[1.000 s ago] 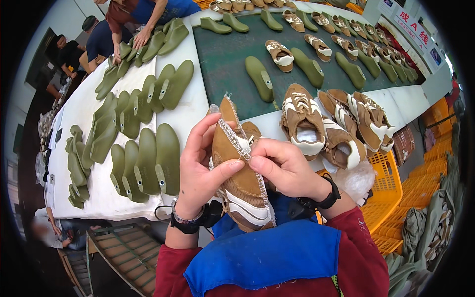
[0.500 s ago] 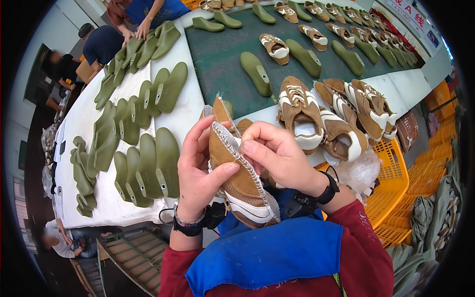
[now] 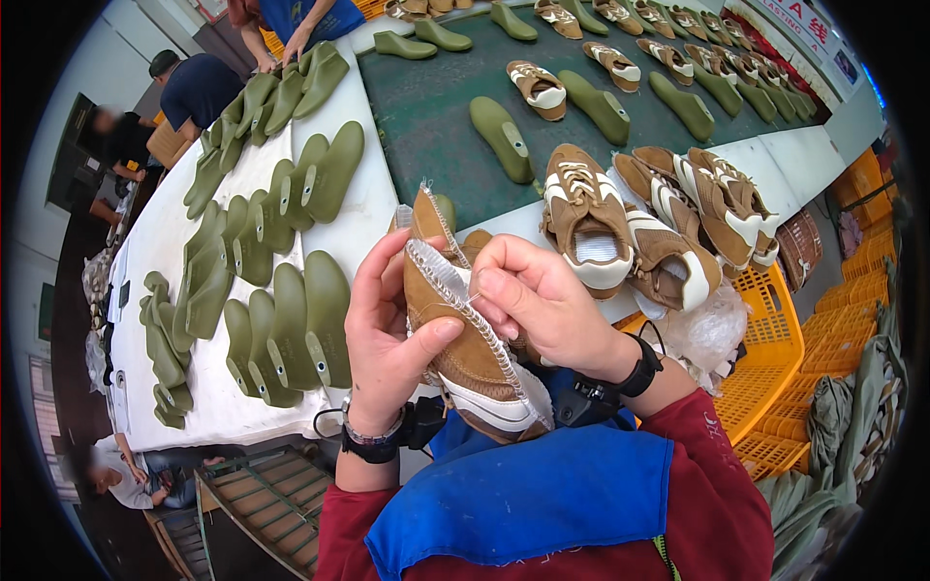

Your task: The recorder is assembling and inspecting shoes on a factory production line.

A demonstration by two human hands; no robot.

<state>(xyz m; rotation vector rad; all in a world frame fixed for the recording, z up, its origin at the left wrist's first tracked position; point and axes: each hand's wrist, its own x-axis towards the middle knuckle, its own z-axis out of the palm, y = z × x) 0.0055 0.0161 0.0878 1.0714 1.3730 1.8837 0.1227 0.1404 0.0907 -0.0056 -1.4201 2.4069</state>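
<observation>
A brown suede shoe upper [image 3: 448, 354] with white trim is held sole side up, its whitish overcast edge stitching facing me. My left hand [image 3: 383, 334] wraps around its side, thumb pressed on the suede below the stitched edge. At that edge, my right hand [image 3: 538, 300] is closed in a pinch, thumb against curled fingers, on what looks like a thin white thread beside the pale lining. The fingertips partly hide it. Close beyond my right hand stands a laced brown and white shoe [image 3: 588, 228], with several more shoe uppers [image 3: 668, 257] to its right.
Rows of green shoe lasts [image 3: 291, 324] stand on the white table [image 3: 208, 416] at left. More lasts and shoes line the green mat [image 3: 426, 126]. Yellow crates [image 3: 765, 339] and a clear plastic bag [image 3: 712, 324] are at right. A co-worker's hands [image 3: 291, 46] touch lasts at the far left.
My right hand has shifted slightly along the stitched edge, its fingers curled tighter. The upper has tilted very little, still in my left hand. At the far left, the co-worker's hands have moved.
</observation>
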